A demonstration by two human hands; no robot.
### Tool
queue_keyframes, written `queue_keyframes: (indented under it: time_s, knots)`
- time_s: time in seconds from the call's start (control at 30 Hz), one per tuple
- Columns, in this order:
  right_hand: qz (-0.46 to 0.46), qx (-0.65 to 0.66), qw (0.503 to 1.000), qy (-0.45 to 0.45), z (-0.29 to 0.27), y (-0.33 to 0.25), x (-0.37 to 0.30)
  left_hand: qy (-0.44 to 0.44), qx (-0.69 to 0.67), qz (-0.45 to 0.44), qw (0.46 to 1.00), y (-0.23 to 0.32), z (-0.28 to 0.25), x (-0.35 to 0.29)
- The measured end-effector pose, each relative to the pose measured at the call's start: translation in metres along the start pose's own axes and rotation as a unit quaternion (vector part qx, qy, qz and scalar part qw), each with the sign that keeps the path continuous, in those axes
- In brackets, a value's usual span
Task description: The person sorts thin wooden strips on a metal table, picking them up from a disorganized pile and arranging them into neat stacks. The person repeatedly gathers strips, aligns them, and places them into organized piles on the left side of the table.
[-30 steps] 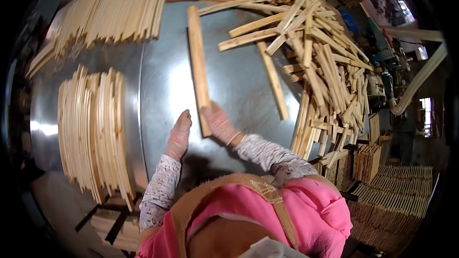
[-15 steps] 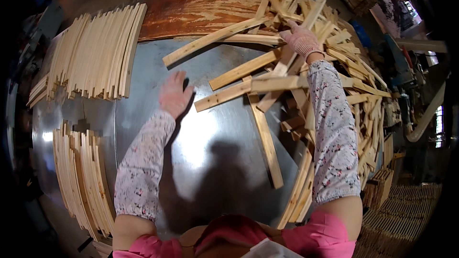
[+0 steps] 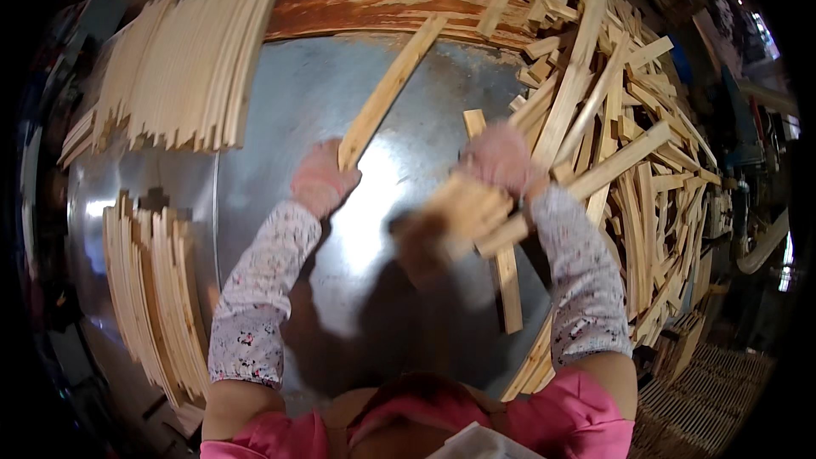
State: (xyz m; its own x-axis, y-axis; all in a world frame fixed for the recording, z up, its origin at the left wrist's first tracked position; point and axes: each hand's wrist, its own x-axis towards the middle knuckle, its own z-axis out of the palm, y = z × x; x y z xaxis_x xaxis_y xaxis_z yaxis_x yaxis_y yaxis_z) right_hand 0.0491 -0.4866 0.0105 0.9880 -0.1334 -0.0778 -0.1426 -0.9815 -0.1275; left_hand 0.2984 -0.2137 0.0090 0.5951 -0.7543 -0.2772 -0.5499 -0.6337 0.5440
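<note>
A metal table [image 3: 280,119] carries a loose heap [image 3: 629,144] of wood slats on the right and two neat stacks [image 3: 183,59] [image 3: 153,289] on the left. The left hand [image 3: 321,178] grips the near end of a slat [image 3: 387,93] that points up and away to the right. The right hand [image 3: 501,161] closes on a blurred slat bundle [image 3: 463,212] at the heap's edge.

Place: woodworking workshop.
Bench: sheet-metal table [image 3: 280,119].
Stock: loose slat heap [image 3: 629,144], sorted slat stacks [image 3: 183,64].
Surroundings: machinery [image 3: 748,144], stacked slats on floor [image 3: 705,399].
</note>
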Motion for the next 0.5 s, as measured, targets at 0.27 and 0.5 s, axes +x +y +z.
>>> queue_keyframes:
  time_s: [0.27, 0.5]
  knots:
    - [0.093, 0.246, 0.964, 0.028, 0.049, -0.242, -0.163, -0.003, -0.077, -0.073, 0.994, -0.047, 0.016, -0.273]
    - [0.235, 0.642, 0.729, 0.03, 0.045, -0.368, -0.073, 0.022, -0.208, 0.096, 0.973, -0.05, 0.059, -0.382]
